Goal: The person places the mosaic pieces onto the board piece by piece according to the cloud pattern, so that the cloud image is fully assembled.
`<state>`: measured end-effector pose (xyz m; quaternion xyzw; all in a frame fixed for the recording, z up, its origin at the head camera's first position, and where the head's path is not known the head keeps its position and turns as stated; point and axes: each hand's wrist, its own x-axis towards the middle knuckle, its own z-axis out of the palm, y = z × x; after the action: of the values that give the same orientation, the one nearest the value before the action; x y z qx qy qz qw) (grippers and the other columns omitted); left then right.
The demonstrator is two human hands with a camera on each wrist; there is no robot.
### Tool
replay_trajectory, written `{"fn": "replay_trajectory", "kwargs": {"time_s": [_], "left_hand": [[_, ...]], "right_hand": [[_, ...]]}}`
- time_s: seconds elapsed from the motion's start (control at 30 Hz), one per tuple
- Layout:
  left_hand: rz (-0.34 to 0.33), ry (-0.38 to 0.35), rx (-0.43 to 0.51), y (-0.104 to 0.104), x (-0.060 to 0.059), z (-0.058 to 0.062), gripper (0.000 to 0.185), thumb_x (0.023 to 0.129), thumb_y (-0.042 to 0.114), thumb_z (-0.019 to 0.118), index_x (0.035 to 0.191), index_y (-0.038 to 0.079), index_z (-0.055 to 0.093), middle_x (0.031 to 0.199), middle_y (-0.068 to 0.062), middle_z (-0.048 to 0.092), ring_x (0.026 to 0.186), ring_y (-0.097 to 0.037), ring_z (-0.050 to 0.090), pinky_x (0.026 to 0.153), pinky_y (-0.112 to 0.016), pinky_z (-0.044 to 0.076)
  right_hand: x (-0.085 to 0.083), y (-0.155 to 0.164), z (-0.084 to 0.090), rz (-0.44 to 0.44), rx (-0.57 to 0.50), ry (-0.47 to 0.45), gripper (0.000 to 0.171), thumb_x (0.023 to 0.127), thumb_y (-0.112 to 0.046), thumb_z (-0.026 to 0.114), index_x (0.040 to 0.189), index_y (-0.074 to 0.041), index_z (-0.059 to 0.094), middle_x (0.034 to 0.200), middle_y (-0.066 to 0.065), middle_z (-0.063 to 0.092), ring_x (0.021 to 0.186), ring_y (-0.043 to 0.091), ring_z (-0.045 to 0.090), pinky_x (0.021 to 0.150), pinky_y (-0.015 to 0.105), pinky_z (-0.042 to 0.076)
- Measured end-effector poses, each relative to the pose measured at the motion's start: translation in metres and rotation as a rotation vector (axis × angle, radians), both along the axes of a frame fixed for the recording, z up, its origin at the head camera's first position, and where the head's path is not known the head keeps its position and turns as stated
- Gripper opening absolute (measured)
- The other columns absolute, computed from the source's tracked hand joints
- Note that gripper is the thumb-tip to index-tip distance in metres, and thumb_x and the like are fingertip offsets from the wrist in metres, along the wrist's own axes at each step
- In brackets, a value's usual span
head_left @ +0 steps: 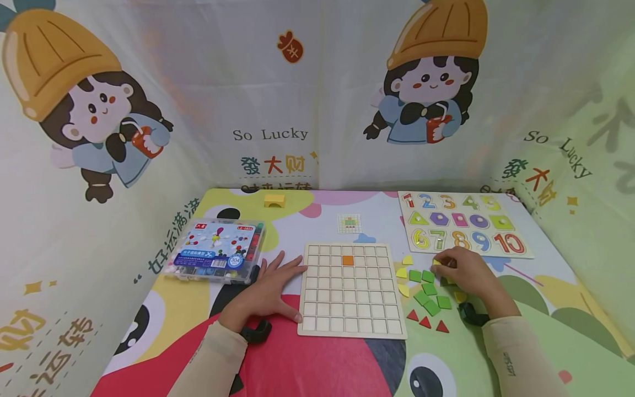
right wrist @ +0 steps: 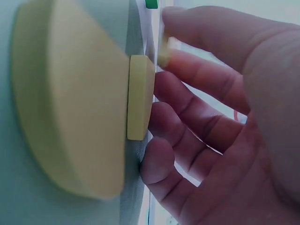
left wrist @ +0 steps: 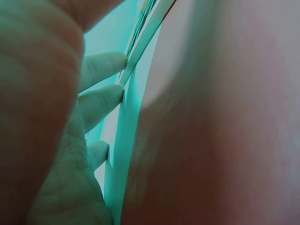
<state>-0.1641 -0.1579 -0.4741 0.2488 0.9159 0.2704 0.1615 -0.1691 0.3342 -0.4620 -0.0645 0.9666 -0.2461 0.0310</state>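
A wooden grid board (head_left: 343, 311) lies in the middle, with one orange square tile (head_left: 348, 260) in a cell of its second row from the top. My left hand (head_left: 270, 289) is spread at the board's left side, its thumb and fingertips touching the edge; the left wrist view shows the fingers (left wrist: 105, 96) against that rim. My right hand (head_left: 463, 270) pinches a small yellow tile (right wrist: 164, 52) between thumb and index finger; its shape is blurred. Under that hand lie more yellow tiles, one a rounded piece (right wrist: 89, 108) close to the right wrist camera.
Green square tiles (head_left: 432, 307), yellow quarter-round tiles (head_left: 404, 290) and three red triangles (head_left: 425, 322) lie right of the board. A number puzzle board (head_left: 471, 251) lies behind my right hand. At left stands a clear plastic box (head_left: 215, 248). A pattern card (head_left: 350, 223) and yellow arch block (head_left: 274, 200) lie farther back.
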Motion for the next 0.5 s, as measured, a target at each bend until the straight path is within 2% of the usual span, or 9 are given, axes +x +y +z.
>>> {"fn": "replay_trajectory", "kwargs": {"time_s": [0.2, 0.5], "left_hand": [[0.007, -0.003, 0.001, 0.000, 0.000, 0.001, 0.111, 0.068, 0.056, 0.096, 0.162, 0.027, 0.044, 0.177, 0.004, 0.025, 0.167, -0.036, -0.002, 0.128, -0.072, -0.008], [0.011, 0.003, 0.008, -0.001, 0.001, -0.002, 0.110, 0.068, 0.056, 0.095, 0.162, 0.028, 0.045, 0.177, 0.004, 0.026, 0.167, -0.036, -0.001, 0.128, -0.072, -0.007]], "right_hand": [[0.000, -0.003, 0.005, -0.024, -0.011, -0.002, 0.034, 0.095, -0.028, 0.079, 0.117, -0.002, 0.076, 0.098, 0.008, 0.071, 0.085, 0.021, 0.058, 0.073, 0.033, 0.049], [-0.005, -0.041, 0.027, 0.097, -0.068, 0.074, 0.027, 0.096, -0.022, 0.079, 0.118, -0.006, 0.077, 0.100, 0.005, 0.073, 0.085, 0.016, 0.059, 0.069, 0.031, 0.049]]}}
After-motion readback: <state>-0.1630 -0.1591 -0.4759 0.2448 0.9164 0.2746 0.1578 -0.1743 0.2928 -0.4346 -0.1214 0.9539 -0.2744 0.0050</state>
